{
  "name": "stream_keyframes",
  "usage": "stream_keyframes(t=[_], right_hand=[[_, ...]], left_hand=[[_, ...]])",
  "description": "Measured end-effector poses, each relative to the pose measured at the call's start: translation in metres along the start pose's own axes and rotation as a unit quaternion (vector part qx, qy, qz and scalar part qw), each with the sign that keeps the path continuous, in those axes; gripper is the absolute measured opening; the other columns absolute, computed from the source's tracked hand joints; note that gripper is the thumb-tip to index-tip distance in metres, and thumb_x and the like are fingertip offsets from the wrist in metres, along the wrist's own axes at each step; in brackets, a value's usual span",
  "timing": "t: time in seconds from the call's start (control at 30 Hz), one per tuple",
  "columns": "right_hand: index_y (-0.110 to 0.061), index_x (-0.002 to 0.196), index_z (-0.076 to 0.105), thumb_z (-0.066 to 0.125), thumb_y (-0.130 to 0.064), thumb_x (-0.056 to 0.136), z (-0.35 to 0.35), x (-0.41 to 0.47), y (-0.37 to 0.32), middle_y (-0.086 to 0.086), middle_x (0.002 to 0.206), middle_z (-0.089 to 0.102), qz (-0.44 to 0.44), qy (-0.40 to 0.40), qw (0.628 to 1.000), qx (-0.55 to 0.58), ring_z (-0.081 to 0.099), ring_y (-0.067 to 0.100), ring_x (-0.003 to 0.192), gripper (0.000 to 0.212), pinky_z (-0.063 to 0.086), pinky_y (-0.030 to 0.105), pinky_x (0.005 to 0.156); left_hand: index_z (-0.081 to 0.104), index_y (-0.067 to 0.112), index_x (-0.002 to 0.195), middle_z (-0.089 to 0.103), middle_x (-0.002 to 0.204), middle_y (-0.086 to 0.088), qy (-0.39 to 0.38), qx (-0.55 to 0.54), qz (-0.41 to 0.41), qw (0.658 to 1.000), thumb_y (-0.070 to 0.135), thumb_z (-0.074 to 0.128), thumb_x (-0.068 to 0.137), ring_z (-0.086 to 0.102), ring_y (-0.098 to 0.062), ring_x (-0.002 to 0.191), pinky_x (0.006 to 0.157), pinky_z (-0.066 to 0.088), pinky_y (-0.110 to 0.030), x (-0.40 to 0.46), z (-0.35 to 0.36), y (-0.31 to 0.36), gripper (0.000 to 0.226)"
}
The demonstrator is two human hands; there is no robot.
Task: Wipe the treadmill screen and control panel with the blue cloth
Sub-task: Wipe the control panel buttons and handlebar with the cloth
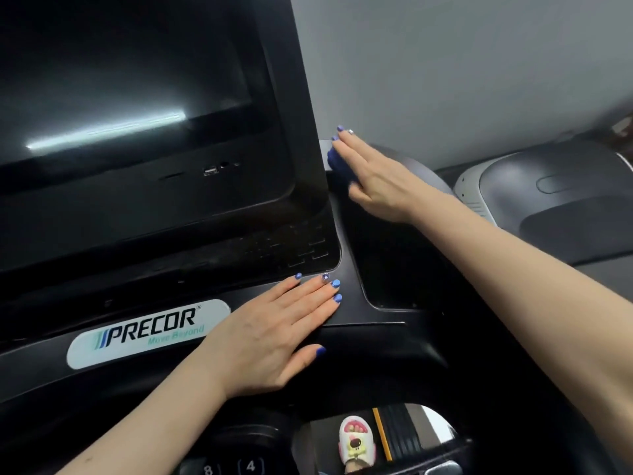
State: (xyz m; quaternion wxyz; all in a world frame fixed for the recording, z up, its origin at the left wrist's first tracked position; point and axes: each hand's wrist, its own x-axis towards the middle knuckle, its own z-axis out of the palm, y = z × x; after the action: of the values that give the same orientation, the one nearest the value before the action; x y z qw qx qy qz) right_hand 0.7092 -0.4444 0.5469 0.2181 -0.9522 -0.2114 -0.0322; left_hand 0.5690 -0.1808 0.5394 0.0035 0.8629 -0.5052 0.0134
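left hand (274,332) flat on panel (370,313); right hand (373,180) presses bunched blue cloth (337,164).

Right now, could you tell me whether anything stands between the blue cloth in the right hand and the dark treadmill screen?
Nothing visible does. The right hand presses the blue cloth just beside the right edge of the glossy dark treadmill screen. The left hand lies flat lower down, on the black control panel, clear of that path.
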Motion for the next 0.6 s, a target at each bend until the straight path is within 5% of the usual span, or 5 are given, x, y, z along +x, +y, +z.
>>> stream_keyframes(t=[0.13,0.27,0.4,0.47,0.6], right_hand=[[0.003,0.151,0.022,0.050,0.009,0.081,-0.009,-0.037,-0.004,0.018,0.163,0.015,0.076,-0.008,0.995,0.064,0.021,0.024,0.149,0.076,0.014,0.015,0.118],[0.003,0.142,0.037,0.057,0.006,0.079,-0.028,-0.085,-0.033,0.020,0.163,0.007,0.163,0.076,0.975,0.129,0.035,0.020,0.142,0.066,0.023,0.003,0.101],[-0.014,0.131,0.049,0.059,-0.005,0.078,-0.059,-0.144,-0.105,0.006,0.163,0.018,0.192,0.169,0.936,0.240,0.034,-0.024,0.122,0.054,0.029,0.003,0.097],[-0.029,0.110,0.051,0.056,-0.014,0.071,-0.070,-0.173,-0.156,0.005,0.162,0.020,0.188,0.198,0.908,0.316,0.028,-0.029,0.124,0.042,0.030,0.009,0.105],[-0.024,0.098,0.048,0.054,-0.004,0.069,-0.068,-0.224,-0.267,0.004,0.156,0.033,0.122,0.216,0.857,0.451,0.030,0.003,0.144,0.036,0.028,0.028,0.117]], left_hand=[[0.044,0.007,0.150,0.037,0.159,-0.010,0.016,-0.001,0.004,1.000,0.043,0.039,0.103,0.030,-0.023,0.150,0.122,0.022,-0.040,0.001,-0.001,0.000,0.060],[0.047,0.009,0.148,0.043,0.156,-0.010,0.003,0.024,0.004,1.000,0.044,0.035,0.102,0.037,-0.024,0.147,0.121,0.019,-0.039,-0.001,-0.004,0.002,0.060],[0.052,0.006,0.145,0.049,0.152,-0.009,0.111,-0.043,-0.052,0.992,0.036,0.039,0.100,0.041,-0.022,0.144,0.120,0.023,-0.035,-0.017,-0.036,0.034,0.055],[0.056,0.008,0.141,0.054,0.147,-0.006,0.198,-0.155,-0.111,0.961,0.035,0.042,0.099,0.046,-0.018,0.140,0.118,0.028,-0.029,-0.039,-0.061,0.059,0.052],[0.064,0.019,0.133,0.066,0.125,0.012,0.290,-0.387,-0.262,0.835,0.047,0.050,0.102,0.057,0.004,0.118,0.103,0.040,-0.014,-0.103,-0.120,0.114,0.043]])
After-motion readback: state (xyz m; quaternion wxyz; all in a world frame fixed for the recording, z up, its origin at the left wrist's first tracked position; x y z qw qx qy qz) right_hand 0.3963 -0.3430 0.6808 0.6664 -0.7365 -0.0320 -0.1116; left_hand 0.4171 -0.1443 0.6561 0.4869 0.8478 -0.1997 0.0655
